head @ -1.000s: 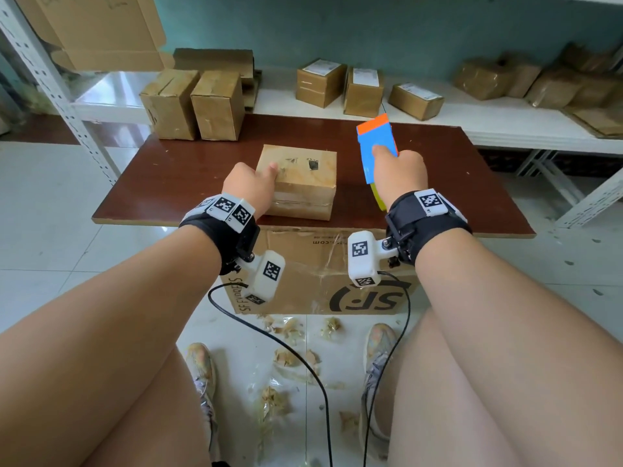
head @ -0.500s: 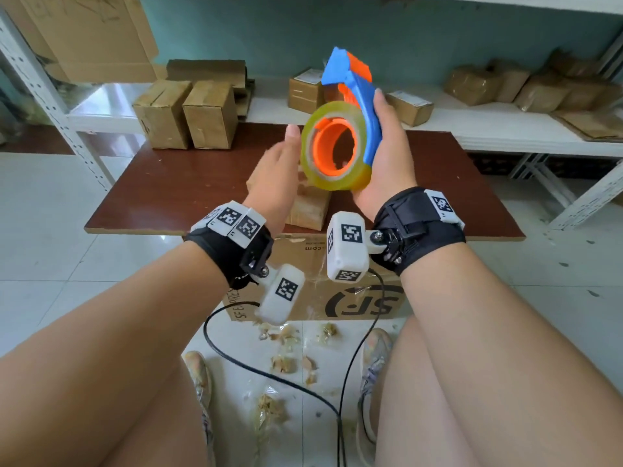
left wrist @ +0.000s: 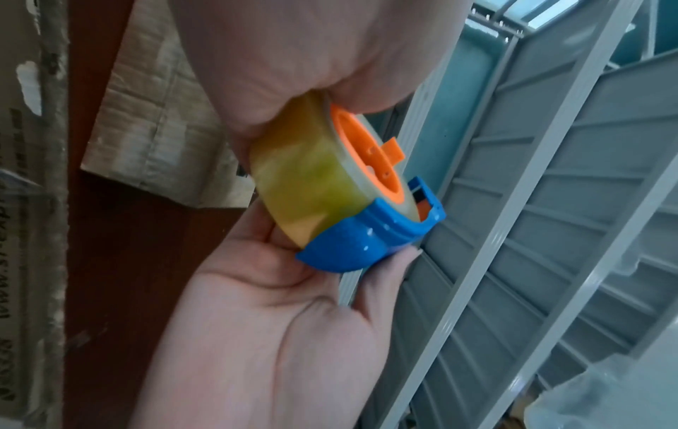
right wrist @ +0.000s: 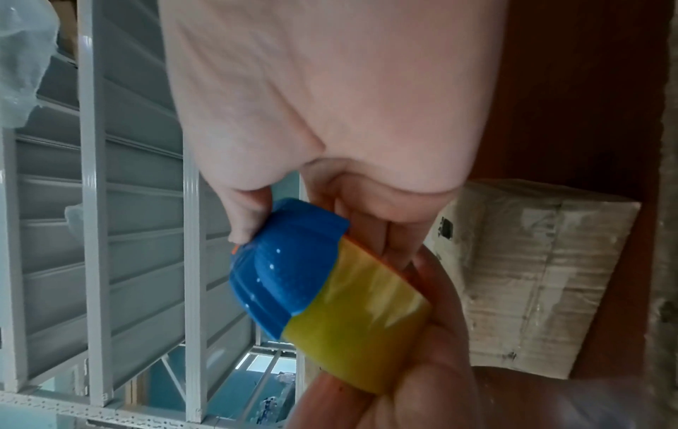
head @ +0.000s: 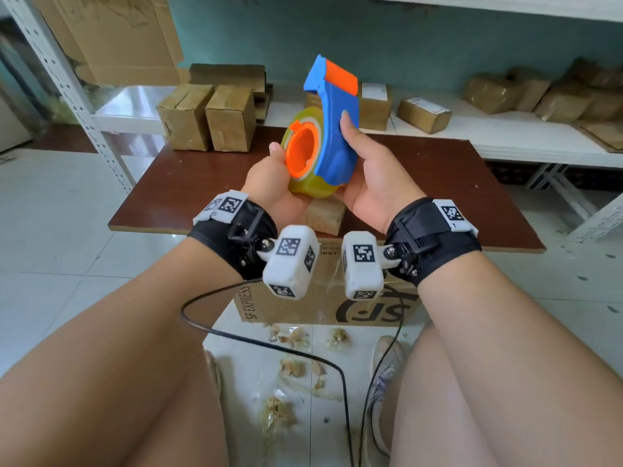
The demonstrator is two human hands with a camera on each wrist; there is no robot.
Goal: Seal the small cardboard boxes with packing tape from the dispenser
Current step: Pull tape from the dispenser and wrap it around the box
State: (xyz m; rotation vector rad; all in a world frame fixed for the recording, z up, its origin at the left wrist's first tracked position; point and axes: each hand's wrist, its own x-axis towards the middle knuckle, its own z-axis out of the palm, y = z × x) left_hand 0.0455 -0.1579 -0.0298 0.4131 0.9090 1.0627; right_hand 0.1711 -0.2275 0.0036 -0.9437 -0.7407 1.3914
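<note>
A blue and orange tape dispenser (head: 333, 129) with a yellowish clear tape roll (head: 310, 187) is held up above the brown table (head: 188, 183). My right hand (head: 371, 183) grips the blue body, thumb on its near face. My left hand (head: 269, 183) cups the roll from below and the left, thumb at the orange hub's rim. In the left wrist view the roll (left wrist: 304, 177) sits between both hands. In the right wrist view fingers wrap the blue body (right wrist: 290, 270). A small taped cardboard box (head: 325, 215) lies on the table under the hands, mostly hidden.
Two upright cardboard boxes (head: 209, 119) stand at the table's back left. Labelled boxes (head: 423, 111) and wrapped parcels (head: 505, 92) lie on the white shelf behind. A large SF carton (head: 323, 305) sits under the table, with tape scraps and a cable on the floor.
My right hand lifted the dispenser from beside the box and turned it upright. My left hand left the box top and took hold of the tape roll.
</note>
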